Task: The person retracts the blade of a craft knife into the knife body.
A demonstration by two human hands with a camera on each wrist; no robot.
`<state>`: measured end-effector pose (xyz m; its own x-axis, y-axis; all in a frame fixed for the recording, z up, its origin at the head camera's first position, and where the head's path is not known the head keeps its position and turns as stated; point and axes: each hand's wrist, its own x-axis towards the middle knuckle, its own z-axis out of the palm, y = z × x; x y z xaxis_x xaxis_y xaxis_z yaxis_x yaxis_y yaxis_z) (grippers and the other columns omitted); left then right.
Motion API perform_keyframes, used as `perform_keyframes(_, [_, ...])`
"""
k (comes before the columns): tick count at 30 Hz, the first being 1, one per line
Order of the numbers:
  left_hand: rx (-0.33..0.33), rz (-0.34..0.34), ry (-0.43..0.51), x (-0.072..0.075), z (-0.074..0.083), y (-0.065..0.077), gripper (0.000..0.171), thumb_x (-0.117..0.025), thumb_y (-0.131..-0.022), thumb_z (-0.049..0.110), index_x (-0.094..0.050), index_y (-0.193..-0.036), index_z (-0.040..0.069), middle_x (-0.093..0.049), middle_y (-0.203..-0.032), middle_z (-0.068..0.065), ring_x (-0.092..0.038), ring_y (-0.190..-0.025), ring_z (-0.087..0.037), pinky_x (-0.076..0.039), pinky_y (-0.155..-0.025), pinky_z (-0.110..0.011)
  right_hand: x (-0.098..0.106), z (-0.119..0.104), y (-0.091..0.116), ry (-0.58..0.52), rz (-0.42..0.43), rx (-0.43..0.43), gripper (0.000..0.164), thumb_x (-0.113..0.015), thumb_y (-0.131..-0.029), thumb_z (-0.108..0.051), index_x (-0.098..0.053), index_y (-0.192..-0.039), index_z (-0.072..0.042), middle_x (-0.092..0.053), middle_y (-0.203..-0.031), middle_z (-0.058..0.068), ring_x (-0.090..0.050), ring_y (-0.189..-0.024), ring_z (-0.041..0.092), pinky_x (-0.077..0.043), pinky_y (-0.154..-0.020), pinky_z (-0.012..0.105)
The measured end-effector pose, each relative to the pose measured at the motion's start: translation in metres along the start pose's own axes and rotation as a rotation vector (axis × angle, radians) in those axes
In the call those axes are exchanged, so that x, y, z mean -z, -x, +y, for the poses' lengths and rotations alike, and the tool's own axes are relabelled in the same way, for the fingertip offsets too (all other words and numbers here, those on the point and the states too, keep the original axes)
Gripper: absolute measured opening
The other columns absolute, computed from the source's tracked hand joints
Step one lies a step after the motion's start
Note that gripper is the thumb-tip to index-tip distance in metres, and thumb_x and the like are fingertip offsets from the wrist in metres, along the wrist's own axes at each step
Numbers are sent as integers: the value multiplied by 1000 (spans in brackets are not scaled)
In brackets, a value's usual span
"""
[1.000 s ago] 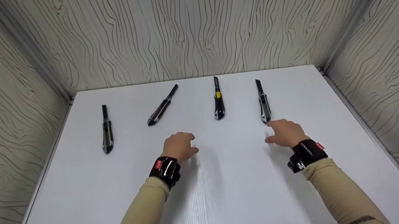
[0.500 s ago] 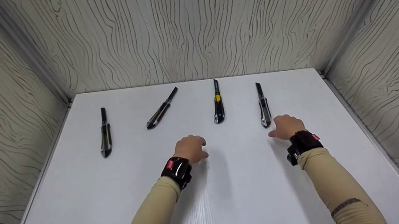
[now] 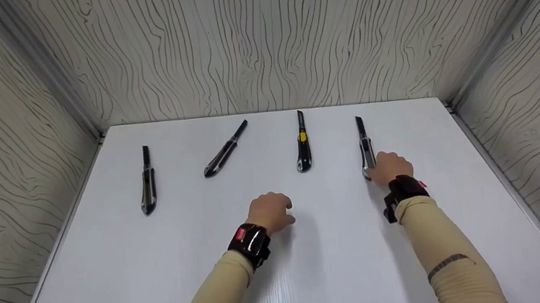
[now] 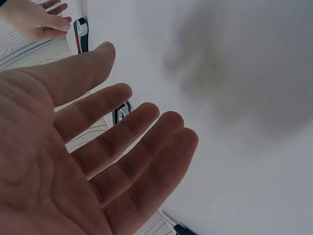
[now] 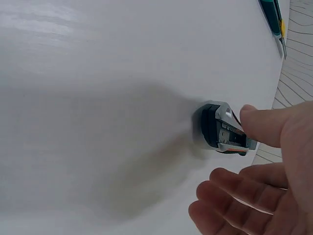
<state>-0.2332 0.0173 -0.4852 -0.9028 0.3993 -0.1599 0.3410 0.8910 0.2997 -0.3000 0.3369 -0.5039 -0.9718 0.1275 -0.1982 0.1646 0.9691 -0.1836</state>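
Note:
On the white table [image 3: 110,274] lie several utility knives with dark blades extended. My right hand [image 3: 392,167] is at the handle end of the rightmost utility knife [image 3: 367,152], overlapping it in the head view. In the right wrist view the thumb [image 5: 264,122] is right at the side of that knife's handle [image 5: 222,129], and the fingers lie apart from it, loosely bent. My left hand [image 3: 270,212] hovers over the table, palm showing in the left wrist view, fingers spread and holding nothing. Nearest it ahead is the utility knife with a yellow slider [image 3: 303,152].
A slanted utility knife [image 3: 226,149] lies left of centre, and another utility knife [image 3: 148,187] stands alone at the far left. Wood-patterned panels [image 3: 256,40] rise at the back and both sides of the table.
My right hand has shifted from below and beside the rightmost knife onto its handle end. My left hand has moved right and slightly nearer the body. The knives have stayed put.

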Motion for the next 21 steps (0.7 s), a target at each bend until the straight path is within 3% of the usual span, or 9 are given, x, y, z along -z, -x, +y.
perform_keyframes(7, [14,-8,-9,-8,-5,-2,29,-75,-83,31,-76,-107,15,-75,-105,-3,-69,-94,-24,-57,-76,-38,-10,-9,-10,-9,3,-29,34,-59,-91,-29,-63,-82,3,-59,-71,14,-53,-61,26,-41,-51,33])
perform_keyframes(13, [33,-2,-6,-13,-11,-1,28,-74,-82,31,-76,-106,16,-75,-106,-3,-69,-95,-25,-57,-76,-39,-19,-12,-16,-37,12,-69,36,-58,-92,-27,-65,-89,8,-63,-75,18,-56,-62,27,-44,-52,33])
perform_keyframes(21, [79,-7,30,-14,-20,-1,31,-70,-86,36,-75,-108,15,-75,-107,-3,-69,-97,-26,-57,-78,-39,-23,-19,-26,-40,41,-105,41,-57,-92,-31,-66,-88,9,-63,-75,19,-56,-64,29,-44,-52,35])
